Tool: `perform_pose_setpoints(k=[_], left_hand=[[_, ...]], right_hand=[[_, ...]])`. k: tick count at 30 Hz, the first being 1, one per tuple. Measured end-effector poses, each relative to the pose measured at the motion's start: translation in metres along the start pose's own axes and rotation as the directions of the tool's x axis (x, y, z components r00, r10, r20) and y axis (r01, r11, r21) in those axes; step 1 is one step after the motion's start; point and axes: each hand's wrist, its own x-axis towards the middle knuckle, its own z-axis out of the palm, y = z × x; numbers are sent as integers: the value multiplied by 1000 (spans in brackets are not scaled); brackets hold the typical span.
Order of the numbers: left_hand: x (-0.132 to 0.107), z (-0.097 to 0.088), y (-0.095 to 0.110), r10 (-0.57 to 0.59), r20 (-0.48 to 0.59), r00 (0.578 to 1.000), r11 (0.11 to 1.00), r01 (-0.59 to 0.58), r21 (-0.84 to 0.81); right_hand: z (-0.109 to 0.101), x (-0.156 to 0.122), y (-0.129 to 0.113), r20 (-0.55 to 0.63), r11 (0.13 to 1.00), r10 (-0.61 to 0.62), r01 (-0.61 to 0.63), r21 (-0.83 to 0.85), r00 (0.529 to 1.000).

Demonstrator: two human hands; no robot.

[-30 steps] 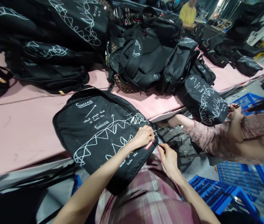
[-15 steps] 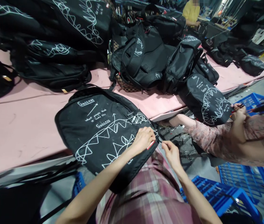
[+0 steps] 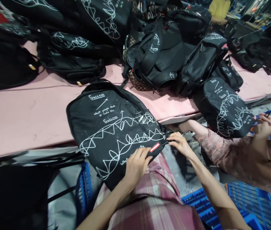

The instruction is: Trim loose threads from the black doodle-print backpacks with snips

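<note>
Between the fingers of the right hand [image 3: 179,143], a small black part [image 3: 166,141] is pinched at the backpack's edge; the left hand [image 3: 137,164], fingers slightly spread, is laid beside the red label [image 3: 155,147]. The backpack [image 3: 106,135] is propped across worktop [image 3: 29,118] and lap [image 3: 147,191].

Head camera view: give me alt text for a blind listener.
A person's left hand rests on a white-scribbled black fabric backpack beside its red rectangular label, while the right hand pinches a small dark item at the bag's edge. More black bags crowd the pink table behind.
</note>
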Motion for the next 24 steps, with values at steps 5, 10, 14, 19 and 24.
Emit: perform_pose_setpoints(k=[5,10,14,19,24], left_hand=[[2,8,0,-37,-8,999,999,38,27],[4,9,-1,23,-18,1000,998,-22,64],[2,10,-3,39,46,998,996,-43,80],[-2,12,-7,70,57,996,991,-76,111],[0,13,-7,124,72,990,981,-133,144]], right_hand=[[-3,19,5,177,996,-79,84,-22,981],[-8,25,5,245,984,-134,159,-84,960],[-8,24,8,257,986,-128,152,-75,958],[-6,23,8,271,983,-138,165,-79,953],[-6,21,6,262,986,-130,153,-69,956]])
